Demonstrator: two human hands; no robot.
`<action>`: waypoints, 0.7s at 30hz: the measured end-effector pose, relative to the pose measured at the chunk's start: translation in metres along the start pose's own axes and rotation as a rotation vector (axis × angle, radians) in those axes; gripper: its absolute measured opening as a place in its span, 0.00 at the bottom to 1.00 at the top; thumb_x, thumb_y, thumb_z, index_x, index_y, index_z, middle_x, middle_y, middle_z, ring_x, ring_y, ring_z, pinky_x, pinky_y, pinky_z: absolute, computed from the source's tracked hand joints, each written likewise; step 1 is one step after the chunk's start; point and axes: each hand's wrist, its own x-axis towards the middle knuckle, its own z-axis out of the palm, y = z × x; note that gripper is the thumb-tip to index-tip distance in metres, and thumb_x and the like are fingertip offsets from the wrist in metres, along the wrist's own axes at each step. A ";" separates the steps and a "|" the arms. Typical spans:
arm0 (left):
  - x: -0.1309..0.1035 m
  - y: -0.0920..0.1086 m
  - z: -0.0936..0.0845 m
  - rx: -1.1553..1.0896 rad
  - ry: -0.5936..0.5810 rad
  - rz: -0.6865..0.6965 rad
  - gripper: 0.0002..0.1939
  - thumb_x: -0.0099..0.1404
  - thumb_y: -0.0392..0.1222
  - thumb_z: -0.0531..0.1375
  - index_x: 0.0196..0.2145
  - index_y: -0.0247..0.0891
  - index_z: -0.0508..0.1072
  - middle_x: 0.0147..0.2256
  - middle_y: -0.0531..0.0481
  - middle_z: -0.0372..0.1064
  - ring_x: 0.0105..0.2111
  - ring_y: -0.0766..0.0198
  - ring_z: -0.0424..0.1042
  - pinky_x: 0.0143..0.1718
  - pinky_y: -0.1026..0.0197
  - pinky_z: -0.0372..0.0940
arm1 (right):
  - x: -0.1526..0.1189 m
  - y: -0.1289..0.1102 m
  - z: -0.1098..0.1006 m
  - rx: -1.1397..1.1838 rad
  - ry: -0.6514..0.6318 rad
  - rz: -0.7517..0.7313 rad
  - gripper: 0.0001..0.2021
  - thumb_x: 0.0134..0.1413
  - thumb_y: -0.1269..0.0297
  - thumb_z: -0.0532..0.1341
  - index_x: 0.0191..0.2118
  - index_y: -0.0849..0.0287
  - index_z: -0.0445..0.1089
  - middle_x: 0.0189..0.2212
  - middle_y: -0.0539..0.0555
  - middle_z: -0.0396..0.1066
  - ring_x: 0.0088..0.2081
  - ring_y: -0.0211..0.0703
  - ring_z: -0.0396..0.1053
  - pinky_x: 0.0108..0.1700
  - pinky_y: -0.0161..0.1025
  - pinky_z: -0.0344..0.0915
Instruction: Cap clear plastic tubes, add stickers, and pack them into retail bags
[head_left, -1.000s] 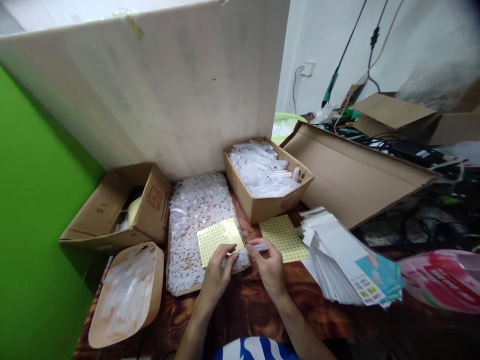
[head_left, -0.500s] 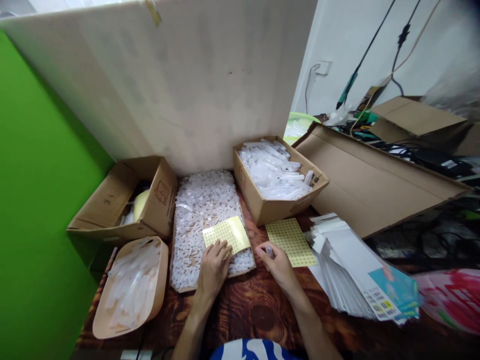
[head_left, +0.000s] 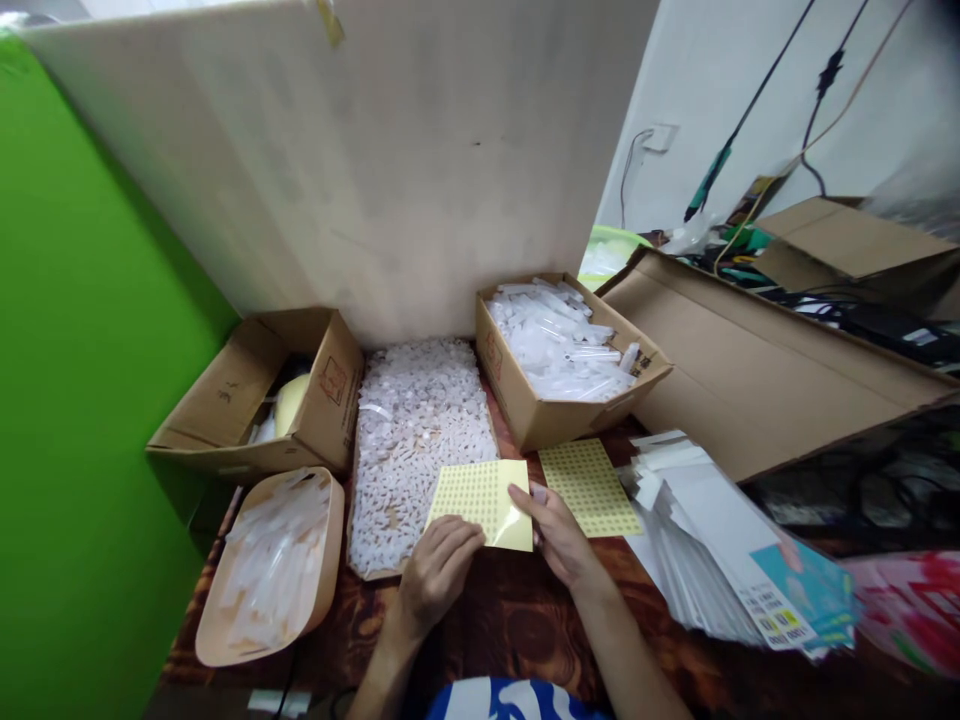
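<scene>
Bright green wall point(head_left: 90, 380) flanks the dark, wood-patterned bench point(head_left: 517, 620), where a person holds a yellow sticker sheet point(head_left: 484, 490) over the near end of a shallow tray point(head_left: 391, 517). From where I stand, the left hand point(head_left: 442, 565) is closed on the sheet's near left edge, thumb out of sight; the right hand point(head_left: 556, 530) pinches the right edge, thumb on top. Rows of dots still fill much of the sheet, and a second sheet point(head_left: 590, 487) lies beside, so plenty seems left; how much is finished I cannot tell. Small white pieces point(head_left: 424, 400) cover most of the tray, translucent tubes point(head_left: 574, 350) heap the cardboard box point(head_left: 555, 425), and the peach bin point(head_left: 328, 560) holds similar pieces point(head_left: 274, 560).
</scene>
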 end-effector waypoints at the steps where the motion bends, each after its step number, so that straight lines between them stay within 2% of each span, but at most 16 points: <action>1: 0.000 0.001 -0.001 0.002 -0.008 0.008 0.18 0.70 0.28 0.56 0.53 0.42 0.73 0.42 0.45 0.80 0.44 0.58 0.78 0.51 0.50 0.73 | 0.000 0.001 0.000 0.005 -0.019 -0.015 0.23 0.43 0.49 0.75 0.38 0.62 0.74 0.28 0.53 0.77 0.27 0.42 0.73 0.28 0.35 0.68; 4: -0.002 0.000 -0.003 0.015 -0.021 -0.018 0.16 0.69 0.28 0.57 0.49 0.43 0.74 0.42 0.47 0.79 0.44 0.59 0.77 0.51 0.50 0.72 | -0.001 0.004 0.002 0.012 0.001 -0.042 0.26 0.38 0.52 0.77 0.42 0.62 0.75 0.35 0.57 0.80 0.33 0.49 0.77 0.37 0.41 0.72; 9: -0.002 -0.002 -0.006 0.065 -0.023 -0.105 0.14 0.68 0.29 0.59 0.47 0.44 0.75 0.43 0.47 0.78 0.46 0.57 0.75 0.52 0.50 0.70 | -0.003 0.009 0.002 0.014 0.065 -0.073 0.26 0.38 0.53 0.77 0.42 0.62 0.75 0.36 0.57 0.80 0.32 0.47 0.76 0.35 0.39 0.70; 12: 0.002 0.000 -0.020 0.114 -0.036 -0.111 0.12 0.67 0.34 0.62 0.47 0.44 0.75 0.44 0.47 0.78 0.47 0.56 0.75 0.53 0.48 0.68 | -0.001 0.008 0.000 -0.087 0.068 -0.111 0.25 0.44 0.49 0.74 0.44 0.61 0.74 0.31 0.55 0.78 0.28 0.44 0.72 0.29 0.37 0.66; 14: 0.006 0.001 -0.038 0.158 -0.018 -0.140 0.12 0.66 0.36 0.64 0.48 0.44 0.75 0.44 0.47 0.78 0.47 0.55 0.74 0.53 0.49 0.67 | 0.004 0.007 -0.002 -0.262 0.096 -0.139 0.25 0.48 0.45 0.70 0.44 0.60 0.73 0.21 0.50 0.72 0.22 0.42 0.66 0.24 0.36 0.60; 16: 0.009 0.000 -0.063 0.230 0.067 -0.234 0.11 0.68 0.35 0.62 0.47 0.43 0.75 0.43 0.47 0.77 0.45 0.57 0.75 0.51 0.52 0.68 | 0.008 0.005 -0.004 -0.492 0.177 -0.209 0.24 0.50 0.43 0.67 0.43 0.60 0.74 0.17 0.48 0.67 0.20 0.42 0.63 0.24 0.37 0.58; 19: 0.004 -0.009 -0.106 0.386 0.241 -0.441 0.07 0.70 0.37 0.60 0.44 0.41 0.77 0.40 0.45 0.77 0.42 0.57 0.75 0.47 0.55 0.69 | 0.012 0.004 -0.008 -0.729 0.367 -0.378 0.23 0.49 0.43 0.65 0.42 0.58 0.75 0.28 0.56 0.74 0.30 0.50 0.69 0.32 0.41 0.63; 21: -0.006 -0.018 -0.133 0.494 0.306 -0.557 0.08 0.70 0.41 0.58 0.41 0.39 0.77 0.39 0.45 0.77 0.41 0.55 0.76 0.47 0.54 0.69 | 0.011 0.004 -0.011 -0.775 0.423 -0.398 0.23 0.51 0.41 0.63 0.40 0.58 0.74 0.32 0.58 0.75 0.34 0.52 0.70 0.34 0.42 0.63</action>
